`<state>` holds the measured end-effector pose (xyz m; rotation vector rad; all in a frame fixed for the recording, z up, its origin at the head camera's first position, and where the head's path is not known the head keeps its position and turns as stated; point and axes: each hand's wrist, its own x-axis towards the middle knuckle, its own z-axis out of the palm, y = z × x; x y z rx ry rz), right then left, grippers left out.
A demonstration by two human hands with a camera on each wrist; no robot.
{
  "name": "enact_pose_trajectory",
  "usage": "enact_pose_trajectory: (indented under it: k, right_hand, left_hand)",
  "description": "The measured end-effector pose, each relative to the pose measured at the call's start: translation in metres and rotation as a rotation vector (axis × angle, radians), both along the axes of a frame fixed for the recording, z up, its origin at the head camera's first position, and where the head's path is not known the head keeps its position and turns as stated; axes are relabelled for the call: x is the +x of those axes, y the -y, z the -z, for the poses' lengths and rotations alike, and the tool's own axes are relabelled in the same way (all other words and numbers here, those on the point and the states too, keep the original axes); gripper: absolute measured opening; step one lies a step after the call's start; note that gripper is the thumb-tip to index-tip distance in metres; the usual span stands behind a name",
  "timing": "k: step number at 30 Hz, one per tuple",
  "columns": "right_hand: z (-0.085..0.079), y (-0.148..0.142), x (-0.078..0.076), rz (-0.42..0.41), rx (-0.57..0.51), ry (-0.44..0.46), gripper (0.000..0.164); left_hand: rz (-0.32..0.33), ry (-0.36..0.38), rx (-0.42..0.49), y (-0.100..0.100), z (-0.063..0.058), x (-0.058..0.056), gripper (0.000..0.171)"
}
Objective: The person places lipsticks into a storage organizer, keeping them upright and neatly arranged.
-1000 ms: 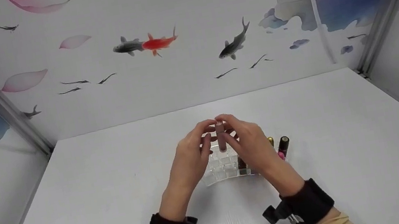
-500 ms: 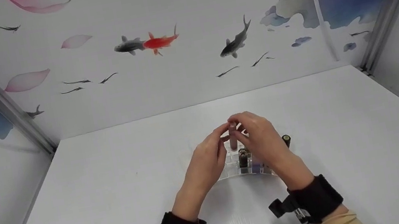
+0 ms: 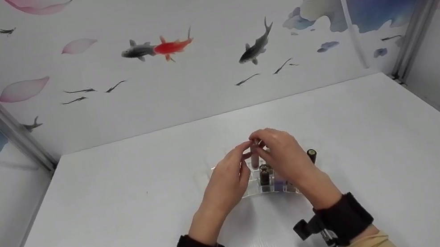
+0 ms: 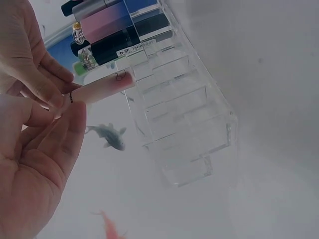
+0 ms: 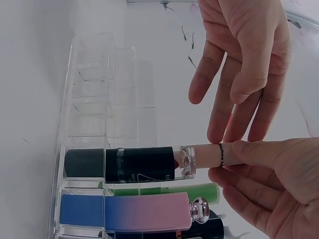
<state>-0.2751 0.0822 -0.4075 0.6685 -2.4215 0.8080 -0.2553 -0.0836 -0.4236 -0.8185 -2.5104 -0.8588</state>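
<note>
A slim pale pink lip gloss tube (image 3: 255, 161) stands upright over the clear cosmetics organizer (image 4: 212, 137). My right hand (image 3: 286, 154) pinches its upper end between thumb and fingers, as the right wrist view shows at the cap. My left hand (image 3: 228, 181) has its fingers extended, fingertips touching the tube's top, thumb apart. In the left wrist view the tube's lower pink end is at a slot of the organizer; whether it sits inside is unclear. Beside it stands a black lipstick (image 5: 144, 164) with a clear jewelled end.
A blue-to-pink lipstick (image 5: 149, 211) and a green-capped tube (image 5: 199, 191) stand in the organizer. A dark tube (image 3: 312, 155) shows past my right hand. Several bare slots (image 5: 92, 107) lie on the organizer's left side. White table (image 3: 127, 212) surrounds it, with printed walls behind.
Both hands have moved right with the lip gloss tube, then slightly down, bringing it lower over the organizer. My left fingers have straightened somewhat against its top.
</note>
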Motion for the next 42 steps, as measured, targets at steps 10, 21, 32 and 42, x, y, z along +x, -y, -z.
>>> enact_pose_trajectory:
  k: [10, 21, 32, 42]
  right_hand:
    - [0.0019, -0.0019, -0.0011, 0.006, 0.022, 0.006, 0.016]
    - [0.0006, -0.0032, -0.002, -0.003, 0.055, 0.071, 0.016]
    - [0.0042, -0.0064, -0.0026, 0.001, 0.074, 0.077, 0.013]
    - [0.0063, -0.0097, -0.0014, 0.016, 0.091, 0.097, 0.015]
  left_hand:
    - [-0.011, 0.006, -0.018, 0.0004, 0.0004, 0.0014, 0.04]
    - [-0.029, 0.022, -0.033, 0.0001, -0.0004, 0.0016, 0.038]
    - [-0.044, 0.02, -0.063, -0.0013, 0.0032, 0.0016, 0.037]
    - [-0.059, 0.024, -0.095, -0.0026, 0.0038, 0.0018, 0.038]
